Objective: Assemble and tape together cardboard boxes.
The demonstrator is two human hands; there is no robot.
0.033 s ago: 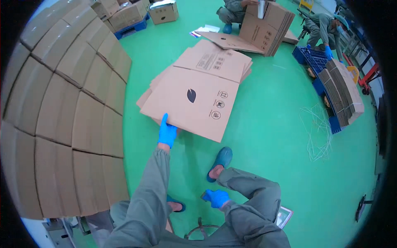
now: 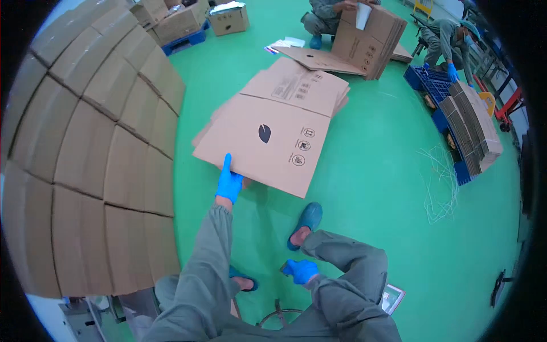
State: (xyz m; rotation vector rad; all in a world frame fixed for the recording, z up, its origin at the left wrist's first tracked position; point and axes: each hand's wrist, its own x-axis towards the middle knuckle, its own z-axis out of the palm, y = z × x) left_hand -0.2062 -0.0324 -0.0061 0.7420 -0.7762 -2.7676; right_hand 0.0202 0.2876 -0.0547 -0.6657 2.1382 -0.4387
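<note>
A stack of flattened cardboard boxes [image 2: 239,128] lies before me, the sheets slightly fanned. The top one bears a dark leaf mark and round printed symbols. My left hand [image 2: 229,185], in a blue glove, is closed on the near left edge of the top cardboard, thumb above and the other fingers hidden beneath. Close to my right knee, my right hand [image 2: 302,271], gloved in blue too, is closed round a small dark block-like object [image 2: 285,268]. Most of that object is covered by the fingers, so its kind cannot be made out.
Packed cartons [image 2: 85,137] form a wall at left. Beyond the stack, a person handles more flattened boxes [image 2: 364,40] and a white cup-like object [image 2: 363,16]. At right, another person bends over bundled cardboard [image 2: 473,128] on a blue pallet [image 2: 436,85]; loose straps [image 2: 439,194] lie nearby.
The whole view has shifted slightly. The white object by the far person is tilted more. My hands keep their holds.
</note>
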